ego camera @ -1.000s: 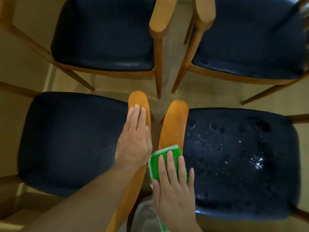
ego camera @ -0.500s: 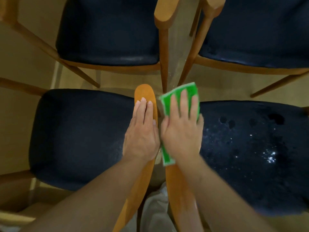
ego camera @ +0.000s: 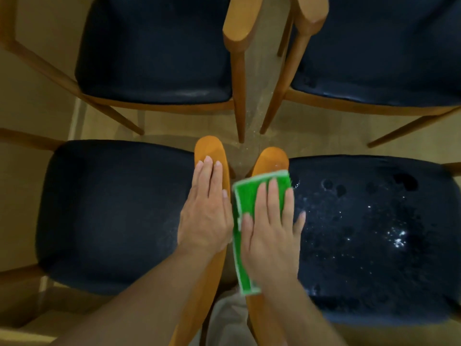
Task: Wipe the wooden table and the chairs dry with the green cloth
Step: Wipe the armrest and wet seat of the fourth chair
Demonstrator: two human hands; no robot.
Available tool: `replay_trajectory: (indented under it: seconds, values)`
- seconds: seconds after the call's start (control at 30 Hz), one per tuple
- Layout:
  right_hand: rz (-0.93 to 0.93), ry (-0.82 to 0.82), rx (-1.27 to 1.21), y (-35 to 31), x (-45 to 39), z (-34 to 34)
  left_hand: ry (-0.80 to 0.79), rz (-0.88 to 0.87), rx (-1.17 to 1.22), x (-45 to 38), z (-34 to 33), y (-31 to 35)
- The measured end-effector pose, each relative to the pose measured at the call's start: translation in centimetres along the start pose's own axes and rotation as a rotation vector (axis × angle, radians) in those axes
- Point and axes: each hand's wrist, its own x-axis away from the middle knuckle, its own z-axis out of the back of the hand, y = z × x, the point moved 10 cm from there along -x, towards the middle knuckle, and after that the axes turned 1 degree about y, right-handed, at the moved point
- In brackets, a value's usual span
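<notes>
Fingers of the right hand (ego camera: 270, 236) lie flat and spread, pressing the bright green rectangular cloth (ego camera: 252, 196) onto the orange wooden armrest (ego camera: 272, 158) of the wet dark-blue padded chair (ego camera: 374, 233). Left hand (ego camera: 205, 216) rests open, grasping nothing, fingers together on the neighbouring chair's wooden armrest (ego camera: 209, 148). No brand, label or writing shows anywhere.

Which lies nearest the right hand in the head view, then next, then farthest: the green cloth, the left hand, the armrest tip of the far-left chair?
1. Green cloth: directly under the right hand.
2. Left hand: just beside it, on the neighbouring armrest.
3. Far-left chair's armrest tip: top centre, well beyond.
</notes>
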Motion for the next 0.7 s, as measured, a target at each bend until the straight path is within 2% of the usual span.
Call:
replay_trajectory:
  seconds: [0.13, 0.23, 0.33, 0.53, 0.7]
  values:
    - [-0.161, 0.048, -0.185, 1.3, -9.4, 2.6, 0.024, -0.001, -0.022, 0.3, 0.0, -0.1]
    - [-0.167, 0.117, -0.187, 1.3, -10.6, 3.2, 0.032, -0.008, -0.041, 0.2, 0.0, -0.2]
    - [-0.143, 0.12, -0.142, 1.1, -4.9, 2.0, 0.016, -0.023, -0.053, 0.1, -0.2, -0.1]
    - [-0.204, -0.132, -0.171, 4.0, 10.9, -1.5, 0.031, -0.037, -0.031, 0.1, -0.3, 0.0]
    - [-0.343, -0.121, -0.23, 5.7, 13.5, -1.5, 0.033, -0.03, -0.04, 0.1, -0.2, -0.1]
